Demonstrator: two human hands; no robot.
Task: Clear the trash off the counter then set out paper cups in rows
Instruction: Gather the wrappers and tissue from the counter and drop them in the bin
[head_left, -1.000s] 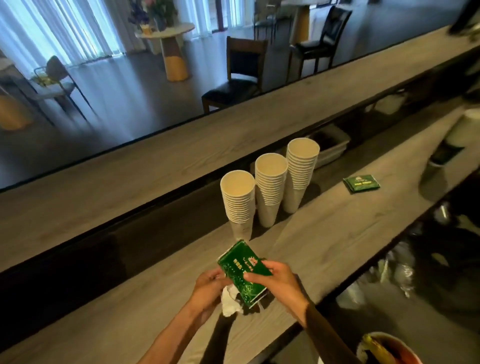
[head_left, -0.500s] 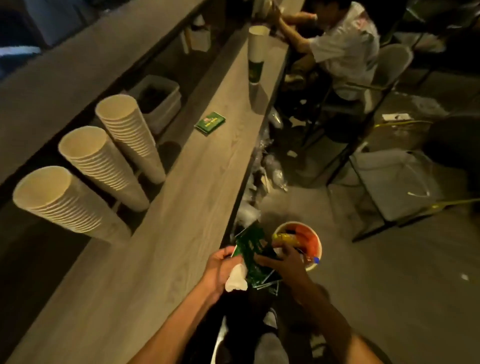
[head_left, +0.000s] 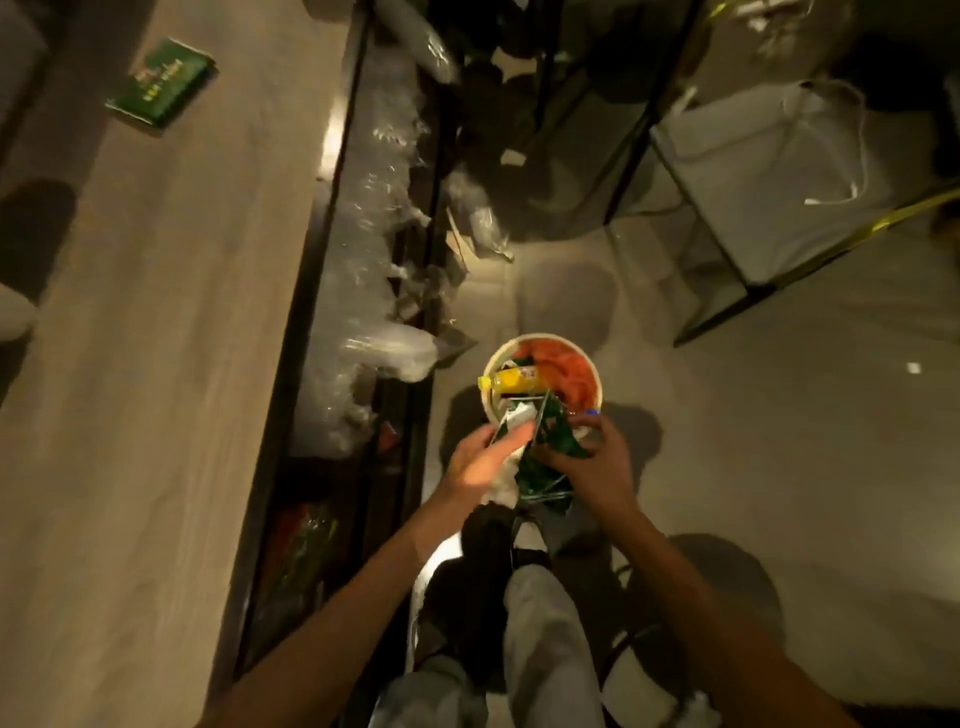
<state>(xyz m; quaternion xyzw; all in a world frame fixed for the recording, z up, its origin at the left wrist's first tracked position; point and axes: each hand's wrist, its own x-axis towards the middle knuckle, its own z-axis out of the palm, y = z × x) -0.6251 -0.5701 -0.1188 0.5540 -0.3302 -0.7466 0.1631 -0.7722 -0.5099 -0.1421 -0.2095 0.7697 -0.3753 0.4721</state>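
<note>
Both hands are out over the floor beside the counter, right above the trash bin (head_left: 543, 382), a small round white-rimmed bucket with a red liner and a yellow bottle (head_left: 514, 378) lying across its far-left rim. The left hand (head_left: 480, 462) has its fingers stretched out fairly straight toward the bin, and a crumpled white tissue (head_left: 501, 488) is tucked under its palm, poking out at the wrist side; can't really tell how it's being held there, it looks pressed more than pinched. The right hand (head_left: 592, 467) has its fingers curled round a crushed green packet (head_left: 550, 447), which sits between the two hands and sticks up past the fingertips so its top edge overlaps the near rim of the bin. So the trash is still in hand, not in the bucket yet. Back on the counter (head_left: 156, 364), a second green packet (head_left: 161, 83) lies flat near the far end, a bit in from the right edge and well apart from both hands. Under the counter's right edge there's a shelf stuffed with clear plastic bags (head_left: 384, 353). The person's grey trouser legs (head_left: 540, 639) show below the arms.
</note>
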